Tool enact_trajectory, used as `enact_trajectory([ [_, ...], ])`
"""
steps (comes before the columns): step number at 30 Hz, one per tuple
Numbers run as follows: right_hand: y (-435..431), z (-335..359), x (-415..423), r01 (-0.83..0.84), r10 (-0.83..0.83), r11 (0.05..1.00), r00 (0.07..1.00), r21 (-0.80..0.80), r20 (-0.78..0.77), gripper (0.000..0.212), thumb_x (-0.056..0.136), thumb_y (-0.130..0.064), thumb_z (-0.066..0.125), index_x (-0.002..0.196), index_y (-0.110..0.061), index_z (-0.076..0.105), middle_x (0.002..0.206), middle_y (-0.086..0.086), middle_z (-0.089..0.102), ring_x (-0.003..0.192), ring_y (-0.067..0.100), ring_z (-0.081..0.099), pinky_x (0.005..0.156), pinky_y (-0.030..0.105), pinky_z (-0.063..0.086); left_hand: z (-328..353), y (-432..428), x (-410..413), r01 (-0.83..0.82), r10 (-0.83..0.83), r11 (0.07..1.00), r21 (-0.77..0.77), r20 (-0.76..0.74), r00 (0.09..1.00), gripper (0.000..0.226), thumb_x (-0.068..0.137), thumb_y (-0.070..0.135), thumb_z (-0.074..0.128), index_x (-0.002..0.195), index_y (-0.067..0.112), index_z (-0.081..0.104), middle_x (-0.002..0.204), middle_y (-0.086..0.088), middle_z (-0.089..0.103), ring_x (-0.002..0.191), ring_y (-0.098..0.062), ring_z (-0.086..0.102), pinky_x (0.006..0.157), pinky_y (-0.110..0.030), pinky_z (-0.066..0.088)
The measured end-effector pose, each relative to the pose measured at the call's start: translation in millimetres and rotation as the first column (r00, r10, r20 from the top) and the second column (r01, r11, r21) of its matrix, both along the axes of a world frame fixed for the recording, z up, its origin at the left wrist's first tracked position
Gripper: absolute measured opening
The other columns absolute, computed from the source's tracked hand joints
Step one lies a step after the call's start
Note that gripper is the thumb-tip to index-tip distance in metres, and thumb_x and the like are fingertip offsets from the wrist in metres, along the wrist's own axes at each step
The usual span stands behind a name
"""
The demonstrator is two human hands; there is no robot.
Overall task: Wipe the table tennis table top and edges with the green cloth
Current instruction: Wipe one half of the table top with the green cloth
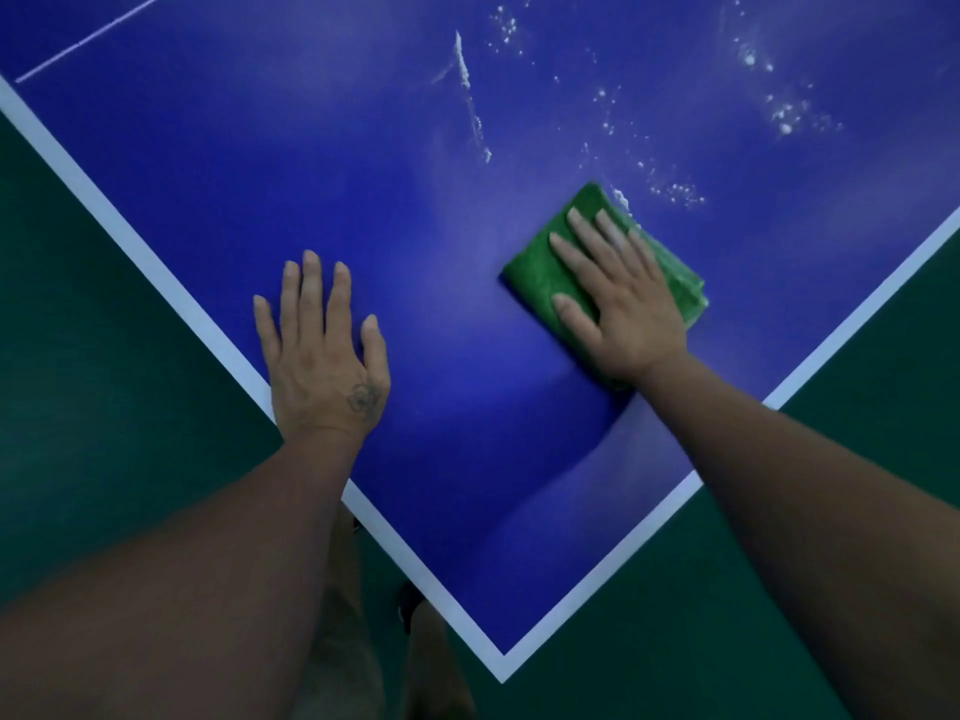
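A blue table tennis table (322, 163) with white border lines fills the view, one corner pointing toward me at the bottom. A folded green cloth (540, 272) lies on the top near the right edge. My right hand (618, 298) presses flat on the cloth with straight fingers. My left hand (324, 350) rests flat on the bare blue surface beside the left white edge line, fingers spread. White foamy spots and streaks (675, 192) sit on the table beyond the cloth.
Dark green floor (93, 356) lies on both sides of the table corner. More white droplets (784, 116) and a long streak (467, 90) mark the far part of the top. My legs (343, 589) show below the left edge.
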State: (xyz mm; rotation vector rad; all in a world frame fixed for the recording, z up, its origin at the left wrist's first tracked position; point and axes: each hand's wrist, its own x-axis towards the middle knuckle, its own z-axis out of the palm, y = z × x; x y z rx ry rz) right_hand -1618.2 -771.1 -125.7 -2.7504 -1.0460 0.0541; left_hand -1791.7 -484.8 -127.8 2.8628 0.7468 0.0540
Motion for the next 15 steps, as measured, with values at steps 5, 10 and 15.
enact_trajectory([
  [5, 14.3, -1.1, 7.7, 0.087, -0.086, 0.996, 0.996, -0.031, 0.032, 0.063, 0.113, -0.052, 0.039, 0.171, -0.027, 0.032, 0.181, -0.002, 0.022, 0.168, 0.024, 0.015, 0.135, 0.053, 0.014, -3.4, -0.3, -1.3, 0.002, -0.002, 0.999, 0.033, 0.013, 1.0, 0.064, 0.114, 0.045, 0.028, 0.171, 0.016, 0.026, 0.181, -0.007, 0.014, 0.168, -0.023, 0.006, 0.135, -0.057, 0.006],
  [10, 26.5, 4.4, -92.6, 0.22, -0.219, 0.973, 0.975, 0.071, -0.033, 0.066, 0.11, -0.051, 0.05, 0.168, -0.023, 0.039, 0.179, 0.003, 0.026, 0.168, 0.027, 0.018, 0.133, 0.058, 0.017, 1.9, -1.7, -0.4, 0.0, 0.0, 1.0, 0.017, -0.022, 1.0, 0.065, 0.114, 0.046, 0.027, 0.172, 0.016, 0.024, 0.182, -0.006, 0.011, 0.169, -0.024, 0.004, 0.135, -0.057, 0.004],
  [15, -12.3, 2.6, -204.8, -0.109, 0.113, 0.994, 0.979, 0.029, -0.168, 0.067, 0.11, -0.055, 0.048, 0.17, -0.029, 0.034, 0.181, -0.003, 0.02, 0.168, 0.027, 0.016, 0.132, 0.06, 0.02, 1.4, -0.6, -1.2, -0.01, 0.01, 1.0, 0.008, -0.051, 0.999, 0.068, 0.112, 0.048, 0.023, 0.172, 0.017, 0.02, 0.182, -0.006, 0.008, 0.168, -0.024, 0.001, 0.135, -0.057, 0.003],
])
